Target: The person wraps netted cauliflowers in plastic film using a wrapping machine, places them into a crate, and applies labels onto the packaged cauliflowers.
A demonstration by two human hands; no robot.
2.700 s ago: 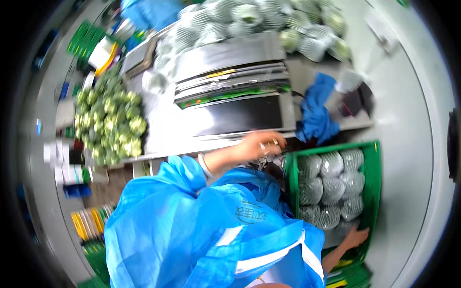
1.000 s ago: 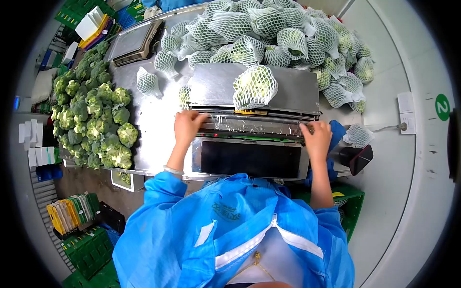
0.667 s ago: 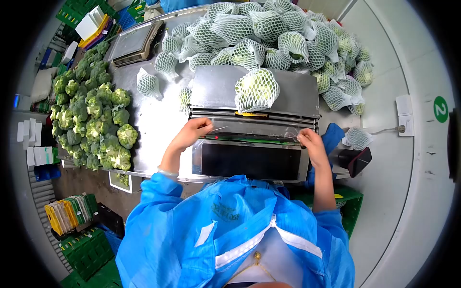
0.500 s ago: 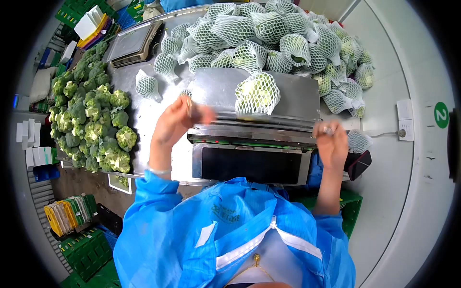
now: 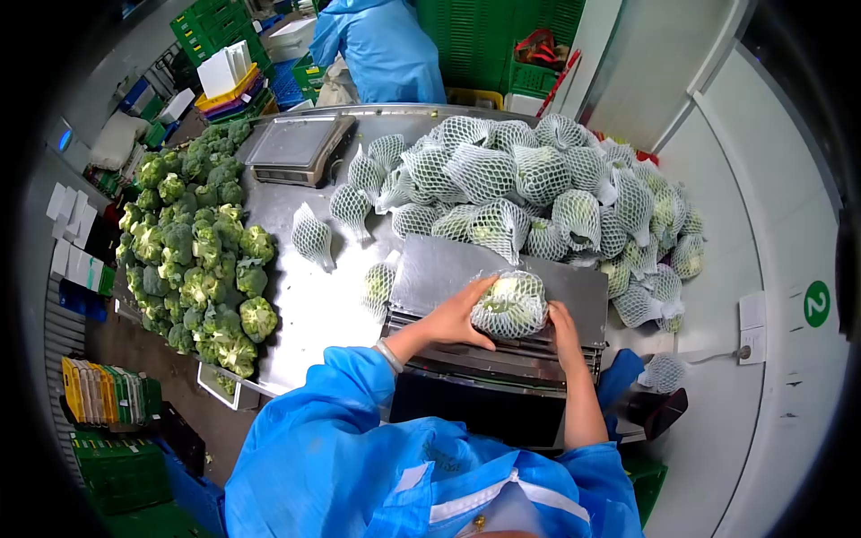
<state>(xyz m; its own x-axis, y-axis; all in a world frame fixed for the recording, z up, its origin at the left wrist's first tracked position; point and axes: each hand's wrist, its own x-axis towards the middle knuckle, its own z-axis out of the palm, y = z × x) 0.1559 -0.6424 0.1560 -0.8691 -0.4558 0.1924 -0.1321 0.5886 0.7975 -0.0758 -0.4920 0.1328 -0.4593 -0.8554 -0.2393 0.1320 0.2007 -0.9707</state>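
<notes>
A broccoli head in a white foam net [image 5: 508,306] sits at the front edge of a flat metal plate [image 5: 430,269], with a shiny surface that looks like clear film. Curled round its left side is my left hand [image 5: 456,316], thumb toward me and fingers over the far side. My right hand [image 5: 565,335] presses its fingers against the right side. The underside of the head is hidden. Below my hands lies the wrapping machine's dark front panel [image 5: 484,408], partly covered by my sleeves.
Netted heads [image 5: 484,175] are heaped behind the plate. Bare broccoli [image 5: 202,269] is piled on the left of the steel table [image 5: 291,291]. A weighing scale [image 5: 300,148] stands at the back left. Across the table is a person in a blue coat [image 5: 381,54]. A white wall [image 5: 717,260] bounds the right.
My hands were raised and apart in front of the netted broccoli; now both are on its sides. The broccoli is nearer the plate's front edge. The view has tilted up, showing the other person.
</notes>
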